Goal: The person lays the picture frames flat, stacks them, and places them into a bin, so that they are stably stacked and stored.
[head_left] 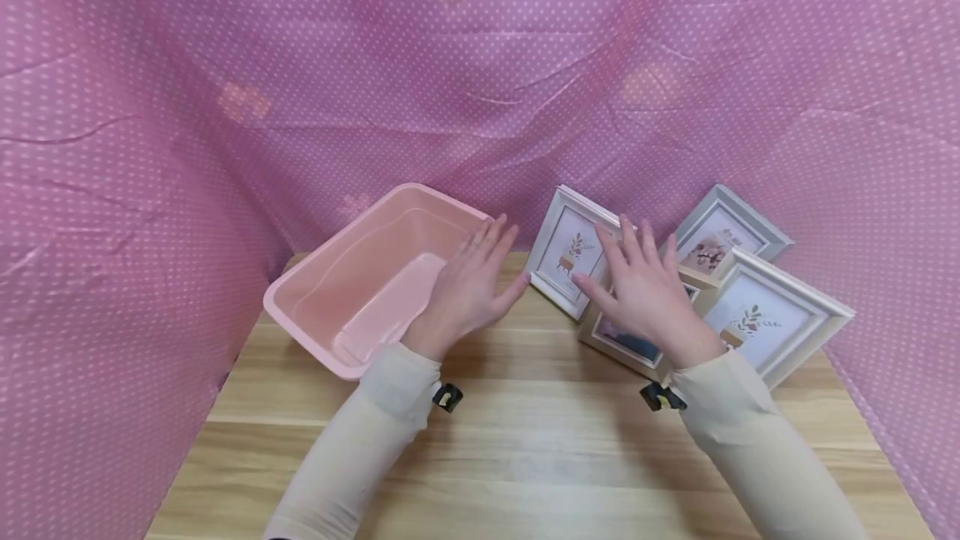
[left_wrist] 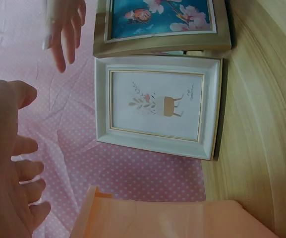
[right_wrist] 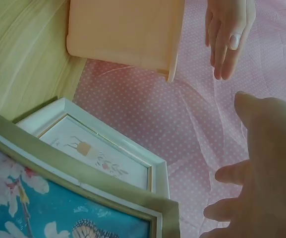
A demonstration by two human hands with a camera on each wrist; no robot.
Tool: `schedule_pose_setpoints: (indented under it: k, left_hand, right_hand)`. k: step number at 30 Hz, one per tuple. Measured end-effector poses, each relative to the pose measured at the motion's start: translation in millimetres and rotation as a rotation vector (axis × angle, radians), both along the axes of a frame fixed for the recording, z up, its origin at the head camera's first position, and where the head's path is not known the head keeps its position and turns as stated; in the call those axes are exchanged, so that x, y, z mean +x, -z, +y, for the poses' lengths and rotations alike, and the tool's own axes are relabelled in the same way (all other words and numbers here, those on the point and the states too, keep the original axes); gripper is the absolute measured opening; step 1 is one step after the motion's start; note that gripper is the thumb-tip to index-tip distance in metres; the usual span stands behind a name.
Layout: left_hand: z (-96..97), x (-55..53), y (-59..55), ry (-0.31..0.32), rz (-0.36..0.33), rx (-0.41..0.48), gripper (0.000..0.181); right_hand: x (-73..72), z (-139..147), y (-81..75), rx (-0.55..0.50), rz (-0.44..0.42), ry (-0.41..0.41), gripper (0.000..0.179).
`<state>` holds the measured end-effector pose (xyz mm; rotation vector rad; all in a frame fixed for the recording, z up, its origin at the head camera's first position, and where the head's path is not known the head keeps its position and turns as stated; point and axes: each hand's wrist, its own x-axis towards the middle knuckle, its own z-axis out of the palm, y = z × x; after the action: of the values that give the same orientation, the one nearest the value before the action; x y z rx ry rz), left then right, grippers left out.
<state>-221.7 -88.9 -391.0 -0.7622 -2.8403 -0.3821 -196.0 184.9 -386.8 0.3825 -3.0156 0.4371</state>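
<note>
My left hand (head_left: 471, 286) hovers above the right rim of a pink plastic basin (head_left: 330, 286), fingers extended and nothing held. Over the picture frames on the right, my right hand (head_left: 647, 290) is spread, also holding nothing. Beneath and left of it leans a white picture frame (head_left: 576, 255) with a plant print. A light wood-coloured frame (head_left: 624, 342) with a blue blossom picture is partly hidden under the right hand; the left wrist view shows its blossom picture (left_wrist: 162, 17) more plainly. In the wrist views both hands look apart from the frames.
A grey frame (head_left: 723, 232) stands at the back right, overlapped by a cream frame (head_left: 765, 323) with another plant print. All stand on a wood-grain table (head_left: 525, 457). Pink dotted cloth (head_left: 480, 65) hangs behind and along both sides.
</note>
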Motion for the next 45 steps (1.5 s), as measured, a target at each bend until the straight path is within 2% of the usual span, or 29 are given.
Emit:
schedule_pose_setpoints:
  k: [6,12,19,24,30,36,39,45]
  left_hand:
    - [-0.6,-0.2,5.2,0.046,0.02,0.109,0.072]
    - [2.1,-0.9,13.8,0.079,0.032,0.239,0.064]
    - [7.1,-0.4,25.9,0.082,0.0,0.257,0.05]
    - [9.5,-1.2,35.6,0.097,-0.014,0.261,0.039]
    - [13.3,-3.5,46.8,0.133,-0.091,0.314,0.029]
    - [20.3,-3.7,59.6,0.15,-0.243,0.352,0.028]
    - [26.2,-3.6,68.0,0.154,-0.324,0.331,0.03]
    - [33.8,-3.3,84.0,0.168,-0.394,0.312,0.03]
  right_hand:
    - [5.3,7,0.9,-0.043,0.021,-0.003,0.096]
    - [11.0,14,5.3,-0.151,0.089,0.014,0.086]
    - [17.4,19,7.9,-0.257,0.208,0.049,0.069]
    - [20.7,25,12.5,-0.309,0.333,0.073,0.056]
    - [26.7,32,17.8,-0.409,0.477,0.086,0.04]
    - [32.3,40,25.5,-0.485,0.619,0.135,0.026]
    - [36.8,47,28.6,-0.526,0.641,0.178,0.024]
    - [47.2,57,34.4,-0.605,0.648,0.22,0.022]
